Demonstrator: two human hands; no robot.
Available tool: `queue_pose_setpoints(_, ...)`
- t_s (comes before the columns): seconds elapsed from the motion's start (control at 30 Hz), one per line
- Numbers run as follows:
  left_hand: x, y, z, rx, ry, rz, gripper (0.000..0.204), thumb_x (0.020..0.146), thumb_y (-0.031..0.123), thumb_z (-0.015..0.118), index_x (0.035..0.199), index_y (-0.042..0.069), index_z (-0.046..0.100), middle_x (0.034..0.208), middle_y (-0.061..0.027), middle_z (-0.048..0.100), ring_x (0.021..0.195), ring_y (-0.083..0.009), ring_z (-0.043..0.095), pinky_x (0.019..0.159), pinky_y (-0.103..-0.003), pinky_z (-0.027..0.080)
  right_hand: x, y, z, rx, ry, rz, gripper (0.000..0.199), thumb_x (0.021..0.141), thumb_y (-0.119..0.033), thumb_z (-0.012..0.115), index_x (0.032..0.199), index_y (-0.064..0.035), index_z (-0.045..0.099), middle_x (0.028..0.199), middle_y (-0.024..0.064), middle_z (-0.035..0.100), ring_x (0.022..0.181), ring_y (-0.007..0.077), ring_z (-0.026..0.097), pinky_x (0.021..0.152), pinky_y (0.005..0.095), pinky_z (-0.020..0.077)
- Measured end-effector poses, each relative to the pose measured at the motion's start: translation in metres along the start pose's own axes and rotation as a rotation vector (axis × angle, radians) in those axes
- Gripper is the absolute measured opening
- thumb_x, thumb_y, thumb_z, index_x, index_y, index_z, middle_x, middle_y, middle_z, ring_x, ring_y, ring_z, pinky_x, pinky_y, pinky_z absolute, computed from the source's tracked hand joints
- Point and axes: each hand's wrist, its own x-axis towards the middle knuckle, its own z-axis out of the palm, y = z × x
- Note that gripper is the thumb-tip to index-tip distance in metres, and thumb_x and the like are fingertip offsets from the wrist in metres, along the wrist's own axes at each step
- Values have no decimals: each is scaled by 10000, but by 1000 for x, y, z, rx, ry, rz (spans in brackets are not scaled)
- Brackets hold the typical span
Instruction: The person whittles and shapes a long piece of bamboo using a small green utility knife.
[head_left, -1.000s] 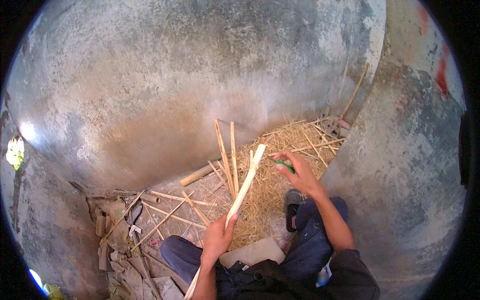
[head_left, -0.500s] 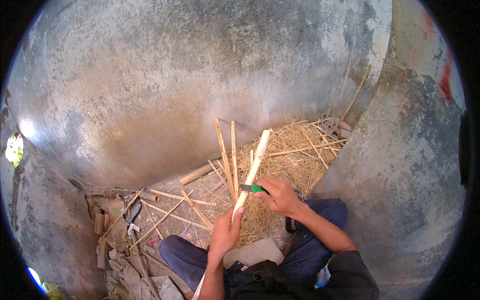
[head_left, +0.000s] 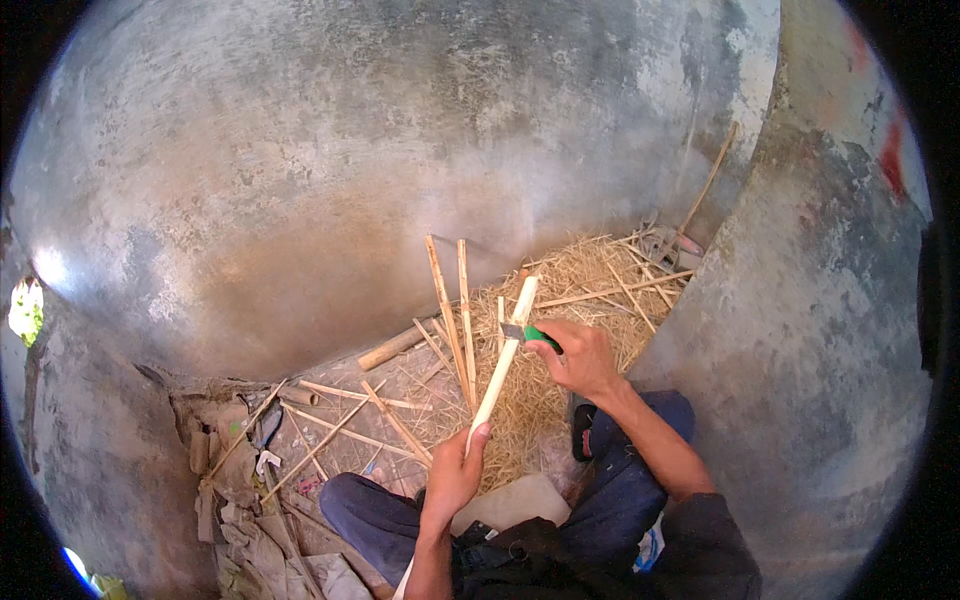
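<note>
The pale stick [head_left: 497, 382] slants through the centre of the frame, its upper end tipped to the right and its lower part running down into the left hand [head_left: 455, 477]. That hand, at lower centre, has its grip clenched around the stick. The right hand [head_left: 585, 362], right of centre, has its grip grasping a green-handled knife [head_left: 546, 339], whose short dark blade [head_left: 512, 331] lies across the stick not far below its upper end.

Beyond the hands, a heap of straw-coloured shavings [head_left: 585, 265] spreads over the floor from the centre toward the right. Two narrow sticks [head_left: 466, 310] rise side by side just left of the pale stick. A thick brown rod [head_left: 392, 349] lies near the foot of the weathered grey wall [head_left: 300, 200], which fills the upper part of the frame. Thinner strips [head_left: 397, 424] lie crossed left of centre, and crumpled cloth [head_left: 250, 550] is heaped at the lower left. Between knees in dark blue trousers [head_left: 370, 515], at bottom centre, sits a pale flat slab [head_left: 515, 503].
</note>
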Motion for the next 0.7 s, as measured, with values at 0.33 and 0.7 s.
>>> queue_pose_setpoints(0.33, -7, 4, -11, -246, -144, -53, 382, 1137, 393, 560, 922, 77, 564, 709, 51, 469, 614, -85, 416, 566, -298, 360, 1, -7, -5, -22, 49, -45, 303, 994, -344, 733, 1100, -61, 732, 940, 122, 758, 747, 347, 742, 604, 430, 568)
queue_pose_setpoints(0.7, 16, -16, -12, -818, -571, -246, 419, 1146, 470, 487, 899, 131, 503, 678, 83, 358, 529, -39, 289, 451, -236, 222, -2, -1, 6, 579, 188, 366, 414, 1112, -433, 569, 1139, -36, 683, 748, 22, 570, 562, 133, 517, 510, 299, 406)
